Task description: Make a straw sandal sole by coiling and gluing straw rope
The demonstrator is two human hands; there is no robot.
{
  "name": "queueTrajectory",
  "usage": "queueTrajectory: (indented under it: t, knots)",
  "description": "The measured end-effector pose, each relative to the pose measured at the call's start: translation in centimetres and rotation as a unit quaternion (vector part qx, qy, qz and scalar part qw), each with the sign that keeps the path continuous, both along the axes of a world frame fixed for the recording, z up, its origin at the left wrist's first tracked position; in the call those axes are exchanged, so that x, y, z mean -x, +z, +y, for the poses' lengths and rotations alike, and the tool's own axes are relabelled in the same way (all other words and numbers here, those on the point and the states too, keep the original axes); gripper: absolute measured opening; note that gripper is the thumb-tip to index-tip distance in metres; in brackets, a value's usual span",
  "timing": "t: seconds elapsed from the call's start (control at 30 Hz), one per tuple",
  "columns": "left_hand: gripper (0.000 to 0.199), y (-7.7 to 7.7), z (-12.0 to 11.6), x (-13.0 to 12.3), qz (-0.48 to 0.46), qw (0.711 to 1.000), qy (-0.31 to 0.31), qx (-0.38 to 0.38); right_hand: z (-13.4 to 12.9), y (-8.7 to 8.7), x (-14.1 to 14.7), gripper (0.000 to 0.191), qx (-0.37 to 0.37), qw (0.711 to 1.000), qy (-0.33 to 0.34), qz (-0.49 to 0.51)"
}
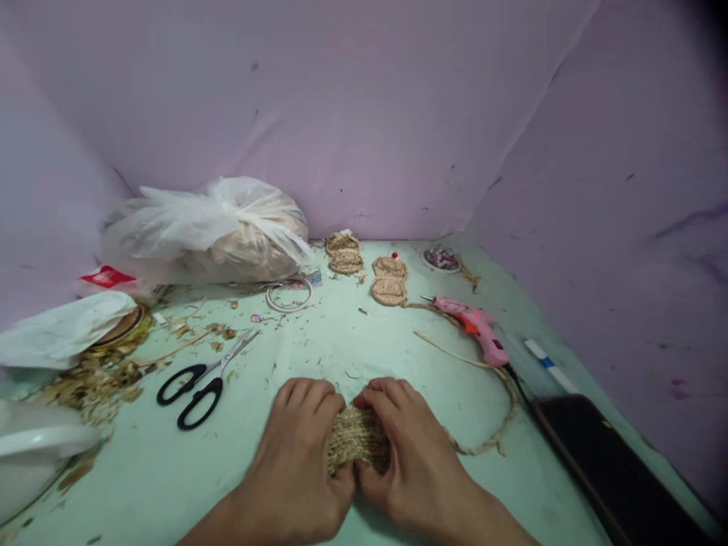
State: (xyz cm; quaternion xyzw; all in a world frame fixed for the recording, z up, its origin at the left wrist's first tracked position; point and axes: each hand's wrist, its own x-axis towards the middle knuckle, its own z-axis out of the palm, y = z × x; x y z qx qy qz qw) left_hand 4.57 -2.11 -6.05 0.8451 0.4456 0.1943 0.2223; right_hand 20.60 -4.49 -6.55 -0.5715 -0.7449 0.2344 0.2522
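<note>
Between my two hands, low in the middle of the head view, is a woven straw piece [358,438] of coiled tan cord. My left hand [307,447] wraps round its left side, thumb at the near edge. Around its right side curl the fingers of my right hand [406,451]. The two thumbs almost meet in front of it. A loose braided cord [483,449] runs out from beside my right hand and curves up toward a pink glue gun [475,322]. The hands hide both ends of the piece.
Black-handled scissors [208,383] and straw scraps [108,379] lie left. Behind are a tied plastic bag [227,235], a white ring [290,296], two woven pieces [344,252] [390,280] and a small dish [442,259]. A dark phone [608,462] lies right.
</note>
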Motion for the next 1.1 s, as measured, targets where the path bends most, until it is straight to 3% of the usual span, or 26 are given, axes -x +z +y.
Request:
queueTrajectory:
  t: [0.27, 0.53, 0.63, 0.93, 1.1]
  knots:
    - [0.032, -0.5, 0.0, 0.0, 0.002, 1.000, 0.017, -0.020, 0.4, -0.7, -0.2, 0.041, 0.008, 1.000, -0.004, 0.008]
    - [0.032, -4.2, 1.2, 0.7, -0.037, 0.991, -0.008, -0.130, 1.1, -3.5, -0.4, 0.047, -0.031, 0.999, -0.009, -0.012]
    - [0.032, -4.9, 1.5, 0.8, -0.041, 0.987, -0.011, -0.152, 1.2, -4.3, -0.4, 0.048, -0.031, 0.999, -0.007, -0.022]
    - [0.031, -3.2, 1.3, 0.9, -0.004, 0.992, -0.029, -0.122, 1.4, -4.2, -0.4, 0.048, -0.037, 0.998, -0.001, -0.053]
    - [0.030, -2.1, 0.7, 0.6, -0.006, 0.997, -0.011, -0.077, 0.9, -2.4, -0.3, 0.042, -0.030, 0.999, 0.002, -0.030]
